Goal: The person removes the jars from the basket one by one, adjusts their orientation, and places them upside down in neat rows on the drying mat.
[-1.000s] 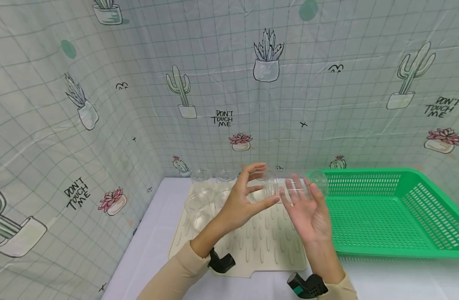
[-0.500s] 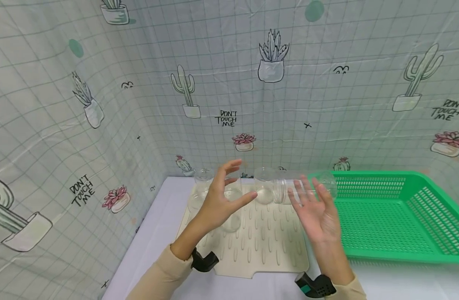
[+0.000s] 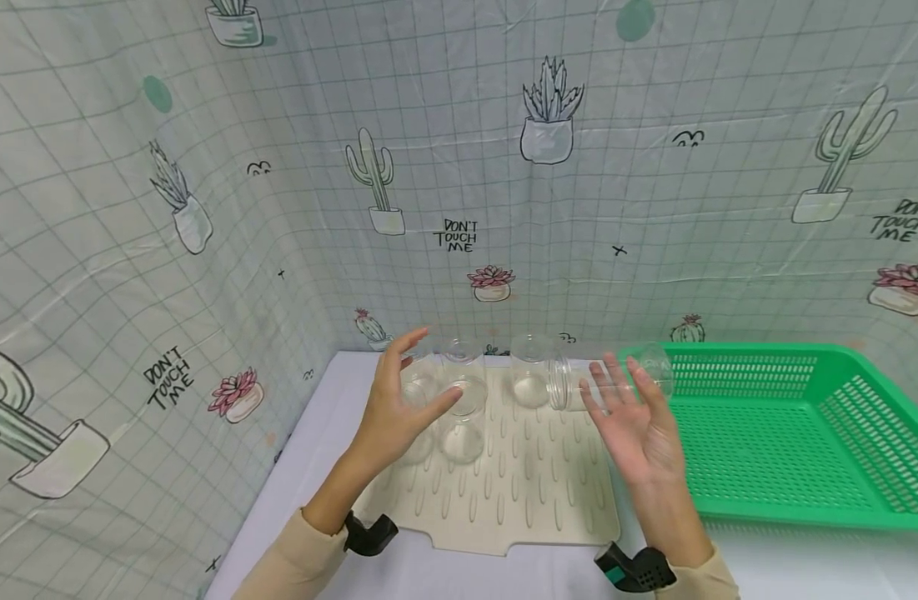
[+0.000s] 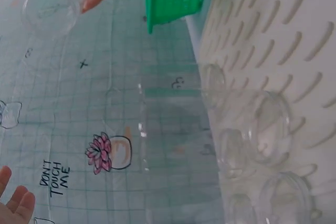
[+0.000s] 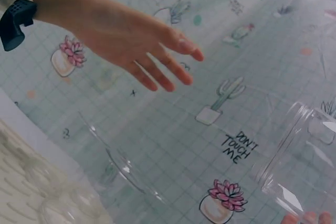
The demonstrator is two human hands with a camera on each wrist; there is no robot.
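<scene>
My right hand holds a clear jar on its side, its threaded neck facing left. Fingers show through the clear wall, with the thumb on the near side. In the right wrist view the same jar is at the right edge. My left hand holds nothing; its fingers and thumb are spread apart beside clear jars standing on the cream ridged mat, partly hiding the leftmost ones. Its fingertips show at the lower left of the left wrist view, where a standing jar looms in the middle.
To the right of the mat stands a green perforated basket. Another clear jar stands at the mat's back, close to the held jar's neck. A patterned curtain surrounds the back and left of the white-covered table.
My left hand has come away from the jar's neck and moved left, over to the standing jars. The right hand keeps the jar, slightly further right in the view.
</scene>
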